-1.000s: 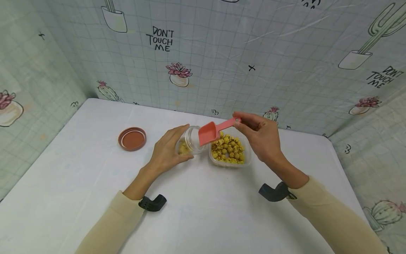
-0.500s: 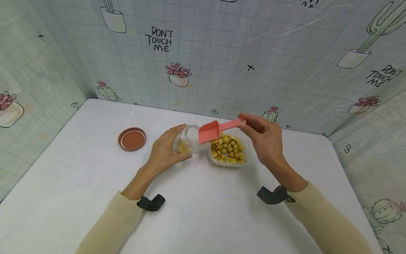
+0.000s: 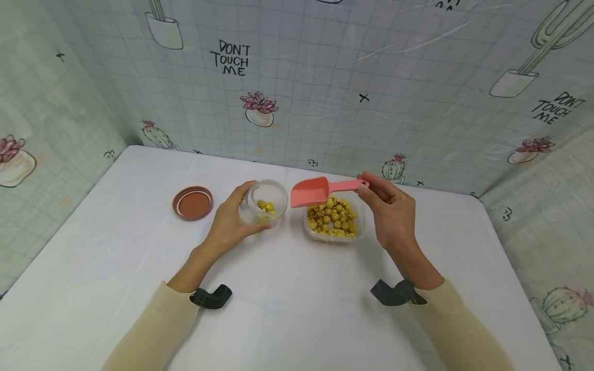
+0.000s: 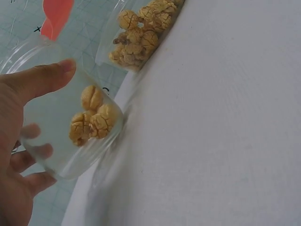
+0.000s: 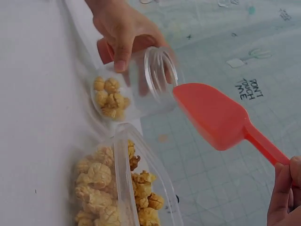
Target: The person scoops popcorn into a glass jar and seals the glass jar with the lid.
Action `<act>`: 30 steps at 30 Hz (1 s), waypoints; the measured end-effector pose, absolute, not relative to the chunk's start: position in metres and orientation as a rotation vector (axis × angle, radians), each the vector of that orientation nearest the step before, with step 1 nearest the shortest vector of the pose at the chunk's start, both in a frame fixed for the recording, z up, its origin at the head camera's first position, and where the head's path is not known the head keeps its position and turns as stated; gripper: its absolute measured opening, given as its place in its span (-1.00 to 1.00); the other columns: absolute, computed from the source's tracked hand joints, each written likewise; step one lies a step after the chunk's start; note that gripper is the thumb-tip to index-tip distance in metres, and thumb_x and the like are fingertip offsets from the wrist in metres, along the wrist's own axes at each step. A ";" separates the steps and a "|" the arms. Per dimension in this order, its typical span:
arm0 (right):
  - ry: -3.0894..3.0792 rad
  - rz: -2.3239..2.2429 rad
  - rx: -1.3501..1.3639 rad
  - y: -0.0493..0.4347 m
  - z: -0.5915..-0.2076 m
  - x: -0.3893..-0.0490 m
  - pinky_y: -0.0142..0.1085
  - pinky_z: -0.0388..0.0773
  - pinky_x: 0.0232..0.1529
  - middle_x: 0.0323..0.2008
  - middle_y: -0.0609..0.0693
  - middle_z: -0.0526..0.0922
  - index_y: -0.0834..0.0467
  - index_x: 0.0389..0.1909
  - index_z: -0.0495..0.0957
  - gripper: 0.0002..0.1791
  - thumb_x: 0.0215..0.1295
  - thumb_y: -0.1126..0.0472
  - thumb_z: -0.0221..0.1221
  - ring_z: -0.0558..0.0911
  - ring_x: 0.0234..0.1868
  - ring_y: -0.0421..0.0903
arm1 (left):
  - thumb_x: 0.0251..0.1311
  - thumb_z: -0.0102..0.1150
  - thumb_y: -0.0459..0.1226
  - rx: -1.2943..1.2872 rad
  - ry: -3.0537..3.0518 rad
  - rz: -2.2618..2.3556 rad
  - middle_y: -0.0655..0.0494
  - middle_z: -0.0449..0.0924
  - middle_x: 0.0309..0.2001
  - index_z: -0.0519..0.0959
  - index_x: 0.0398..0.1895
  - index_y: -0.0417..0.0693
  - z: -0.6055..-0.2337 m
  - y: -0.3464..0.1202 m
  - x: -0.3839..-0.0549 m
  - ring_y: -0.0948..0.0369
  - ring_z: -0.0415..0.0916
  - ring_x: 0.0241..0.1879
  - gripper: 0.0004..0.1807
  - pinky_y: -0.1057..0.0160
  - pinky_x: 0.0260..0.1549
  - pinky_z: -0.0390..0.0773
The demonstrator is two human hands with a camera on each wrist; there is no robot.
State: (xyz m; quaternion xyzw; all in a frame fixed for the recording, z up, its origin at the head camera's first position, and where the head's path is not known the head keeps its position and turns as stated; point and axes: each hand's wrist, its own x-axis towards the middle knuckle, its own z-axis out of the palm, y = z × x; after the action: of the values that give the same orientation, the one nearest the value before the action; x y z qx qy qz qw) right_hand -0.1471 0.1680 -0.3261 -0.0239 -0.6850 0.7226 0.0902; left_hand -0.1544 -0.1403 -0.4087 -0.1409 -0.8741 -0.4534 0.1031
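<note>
My left hand (image 3: 230,220) grips a clear jar (image 3: 268,196) around its side, its mouth uncovered. Several pieces of yellow popcorn (image 5: 112,100) lie in the bottom of the jar. In the head view, my right hand (image 3: 392,211) pinches the handle end of a pink scoop (image 3: 312,191). The scoop's bowl looks bare and hangs just right of the jar's mouth, apart from it in the head view. Below the scoop stands a clear plastic container (image 3: 330,240) holding more popcorn (image 3: 337,216). The left wrist view shows fingers (image 4: 40,181) on the jar's wall.
A reddish-brown lid (image 3: 193,203) lies on the white table (image 3: 297,309), left of the jar. A printed cloth (image 3: 315,77) rises behind the table's far edge. Each wrist wears a black camera mount (image 3: 211,297).
The left hand has moved the jar left and tipped its mouth upward. My right hand has drawn the scoop slightly right, away from the jar's mouth, and turned its handle flatter.
</note>
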 end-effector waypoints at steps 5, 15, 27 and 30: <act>-1.883 2.288 -0.168 0.175 -0.331 -0.146 -0.34 0.52 0.05 0.07 0.11 0.60 0.21 0.12 0.56 -0.54 0.16 0.27 0.30 0.63 0.00 -0.05 | -0.27 0.62 -0.22 -0.400 -2.550 -1.419 -0.05 0.27 0.33 0.17 0.39 -0.06 -0.412 -0.146 -0.154 0.01 0.20 0.33 0.09 -0.07 0.29 0.25; -1.643 2.403 -0.292 0.208 -0.372 -0.155 -0.28 0.51 0.07 0.14 0.12 0.55 0.19 0.14 0.56 -0.49 0.11 0.28 0.34 0.59 0.08 0.00 | -0.24 0.60 -0.18 -0.406 -2.509 -1.534 -0.04 0.25 0.33 0.14 0.40 -0.04 -0.418 -0.155 -0.156 0.02 0.17 0.34 0.08 -0.06 0.29 0.24; -1.565 2.410 -0.327 0.230 -0.405 -0.155 -0.25 0.50 0.09 0.16 0.13 0.53 0.17 0.17 0.54 -0.43 0.07 0.22 0.38 0.56 0.12 0.01 | -0.16 0.55 -0.23 -0.366 -2.461 -1.657 -0.08 0.29 0.32 0.16 0.40 -0.01 -0.427 -0.160 -0.159 -0.03 0.19 0.34 0.02 -0.14 0.28 0.20; -1.520 2.440 -0.398 0.218 -0.381 -0.142 -0.29 0.51 0.06 0.13 0.13 0.56 0.19 0.13 0.57 -0.48 0.07 0.26 0.37 0.59 0.08 -0.02 | -0.15 0.55 -0.21 -0.336 -2.483 -1.658 -0.09 0.25 0.34 0.13 0.42 -0.01 -0.426 -0.160 -0.159 -0.04 0.16 0.35 0.04 -0.12 0.29 0.20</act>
State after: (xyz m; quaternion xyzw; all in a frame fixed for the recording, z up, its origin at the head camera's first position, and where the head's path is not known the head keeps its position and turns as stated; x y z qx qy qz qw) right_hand -0.1420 0.2176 -0.3812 -0.1363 -0.5199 0.8348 0.1194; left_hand -0.1586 -0.1603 -0.4260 -0.1117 -0.8245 -0.5504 0.0685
